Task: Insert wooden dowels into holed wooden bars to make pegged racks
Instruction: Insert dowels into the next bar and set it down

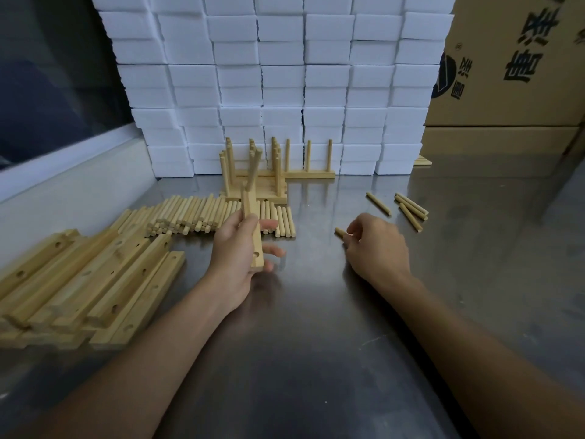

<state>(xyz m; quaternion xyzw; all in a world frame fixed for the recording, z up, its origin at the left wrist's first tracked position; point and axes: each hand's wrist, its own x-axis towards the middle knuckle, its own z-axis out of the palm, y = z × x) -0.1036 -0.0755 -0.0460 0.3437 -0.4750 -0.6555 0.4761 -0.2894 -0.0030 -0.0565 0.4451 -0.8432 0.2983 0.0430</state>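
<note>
**Bar in hand with one peg seated; next dowel being picked up**

Lower left of the frame: a heap of holed bars point(95, 280), unpegged, lying flat on the bench point(316, 343). Just beyond it, left of centre, a loose pile of dowels point(202, 213) lying side by side.

Centre: the left hand point(237, 258) has its grip clamped around one holed bar point(253, 229), held off the bench and tilted away from the camera. One dowel point(254, 169) stands in its far end; an open hole shows near the near end (the middle of the bar is hidden by the fingers, so I cannot tell what it holds). Judgement: mid-rack, one peg in and more to seat.

Behind it, upper centre: finished racks point(272, 172) standing together, pegs up.

Right of centre: the right hand point(376, 245) rests on the bench, its fingertips pinched on a single dowel point(340, 232) lying flat. Further right, a few spare dowels point(411, 210) lie scattered.

Next move, as I judge it: lift that dowel, align its tip square with an open hole and press it in; a skewed entry could jam.

Surface and room: the bench is brushed metal, reflective. A wall of white foam blocks point(285, 74) fills the upper centre; a printed cardboard carton point(512, 58) stands upper right, a dark window point(47, 74) upper left.
</note>
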